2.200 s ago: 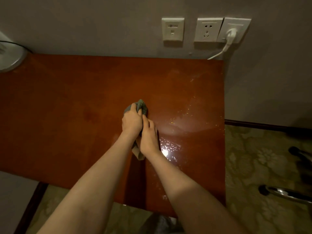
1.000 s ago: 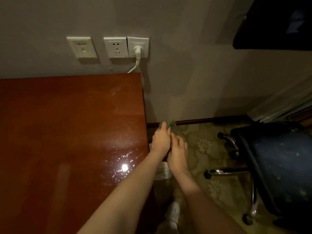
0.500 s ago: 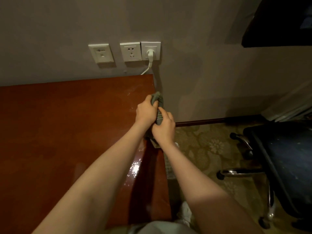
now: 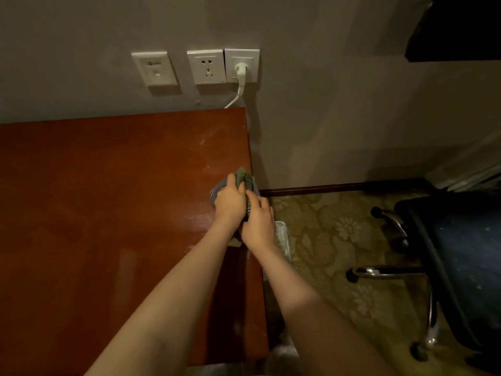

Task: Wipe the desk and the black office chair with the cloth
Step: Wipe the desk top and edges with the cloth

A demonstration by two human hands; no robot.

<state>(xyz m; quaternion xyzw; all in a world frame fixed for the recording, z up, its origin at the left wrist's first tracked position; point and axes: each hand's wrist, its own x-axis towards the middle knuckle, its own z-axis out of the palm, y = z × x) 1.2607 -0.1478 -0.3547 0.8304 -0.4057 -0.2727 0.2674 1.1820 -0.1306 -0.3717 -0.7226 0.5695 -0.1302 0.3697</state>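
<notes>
Two hands are working at the right edge of the desk (image 4: pixel 108 213), whose broad brown top is stretching away to the left. The left hand (image 4: pixel 230 203) is clenching the bunched grey-green cloth (image 4: pixel 245 178) from above and pressing it onto the desk just inside that edge, about midway along it. The right hand (image 4: pixel 259 222), partly off the desk's side, is curling its fingers round the cloth's trailing end. By my judgement the desk's border is being wiped: the cloth is needing flat, firm pressure and a stroke running parallel to the edge, toward the desk's far corner, where pale smears are showing. A white cable (image 4: pixel 240 90) is dropping behind that corner and is worth avoiding. Just right of the desk a pale lined bin (image 4: pixel 282 237) is crowding the elbow room. Farther right of the desk, across patterned carpet (image 4: pixel 325 240), the black office chair (image 4: pixel 466 253) is standing well apart.
</notes>
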